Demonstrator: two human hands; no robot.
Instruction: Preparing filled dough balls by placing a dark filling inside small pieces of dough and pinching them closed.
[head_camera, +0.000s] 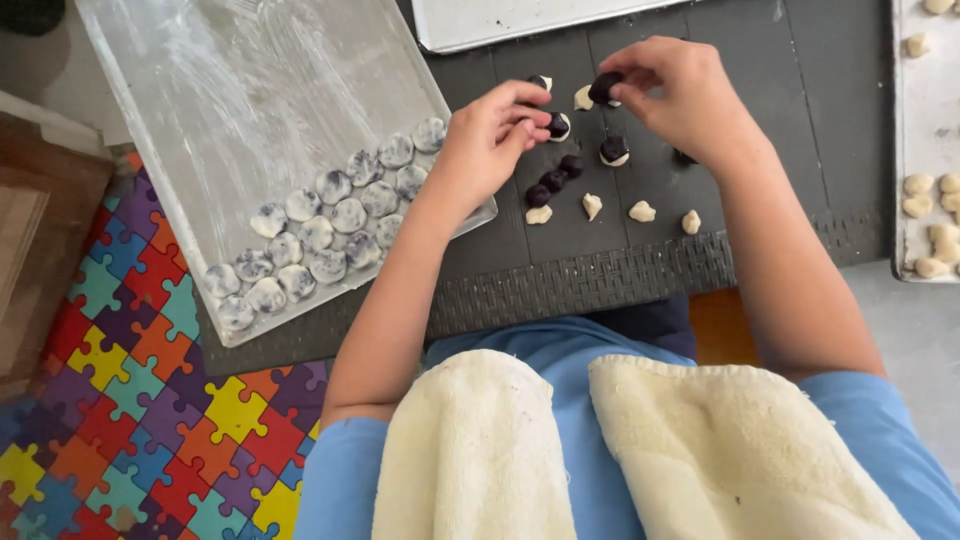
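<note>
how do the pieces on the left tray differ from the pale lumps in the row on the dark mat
The tray pieces are flattened rounds marbled white and dark; the pale lumps are plain cream and irregular. The tray pieces are packed touching in rows at the floured tray's lower corner; the lumps lie spaced apart on the mat. The tray pieces look larger. Both seem to be dough.

Obscured and cropped items

My right hand (680, 95) covers most of the dark ball (603, 86); right tray (925, 150) and top tray (500, 20) run off frame.
</note>
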